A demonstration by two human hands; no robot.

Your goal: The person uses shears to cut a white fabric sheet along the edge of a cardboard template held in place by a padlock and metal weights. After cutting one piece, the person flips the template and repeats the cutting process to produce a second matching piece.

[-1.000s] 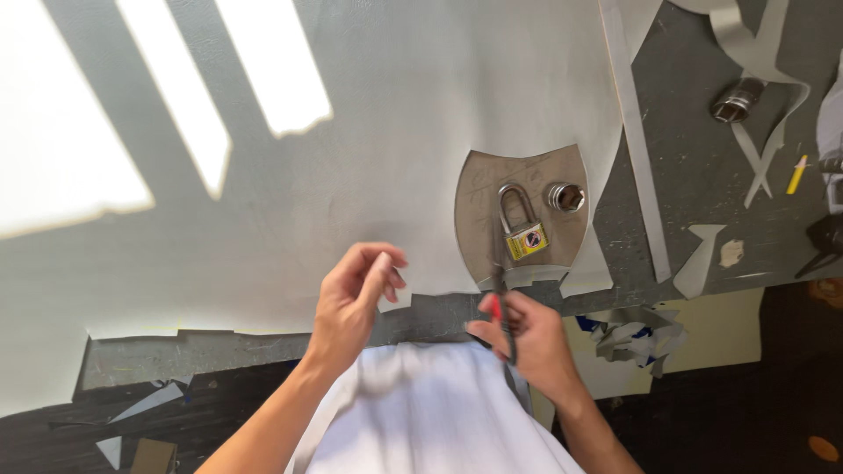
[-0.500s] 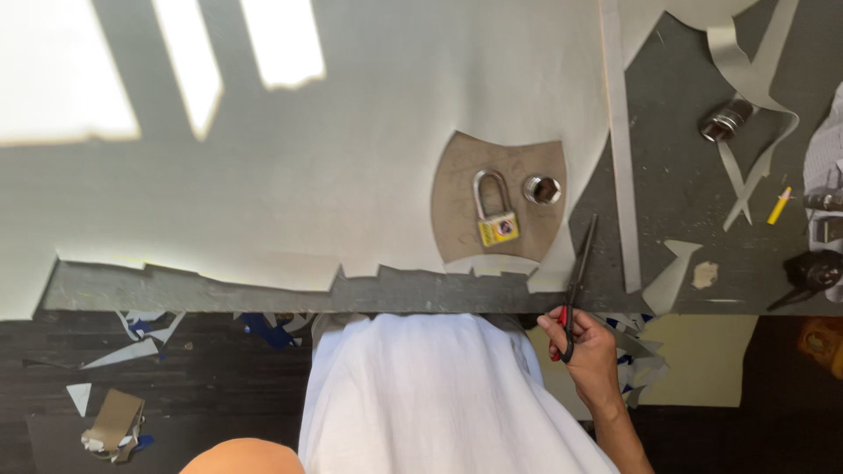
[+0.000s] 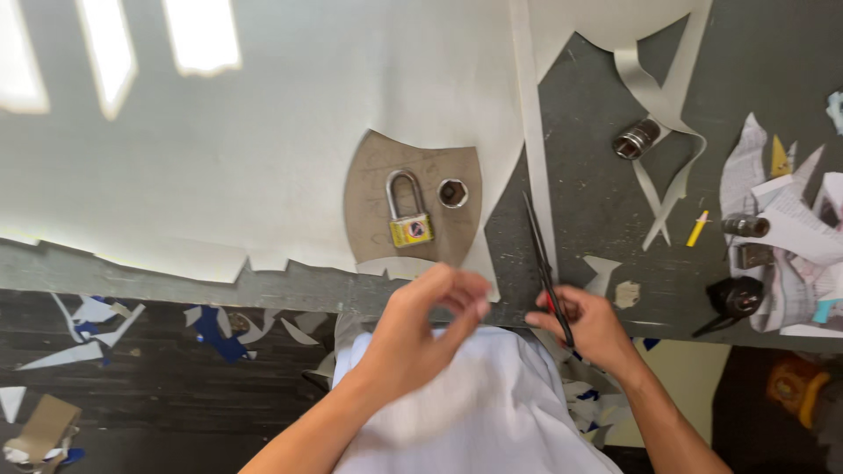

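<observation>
My right hand point(image 3: 590, 327) grips the red handles of dark scissors point(image 3: 543, 259), whose blades point away over the grey table beside the edge of the big white sheet point(image 3: 263, 132). My left hand point(image 3: 421, 329) hovers at the table's near edge, fingers loosely curled and holding nothing, just below a brown cardboard cut-out point(image 3: 413, 197). On that cardboard lie a yellow padlock point(image 3: 407, 212) and a metal socket point(image 3: 453, 192).
Cut white strips point(image 3: 663, 114), another metal socket point(image 3: 637, 139), a yellow marker point(image 3: 697, 228) and crumpled paper with small tools point(image 3: 773, 228) lie on the right of the table. Paper scraps point(image 3: 211, 326) litter the dark floor below the table edge.
My left hand has come back into view and risen to the table edge under the cardboard. The view shifted; my right hand still holds the scissors in about the same spot.
</observation>
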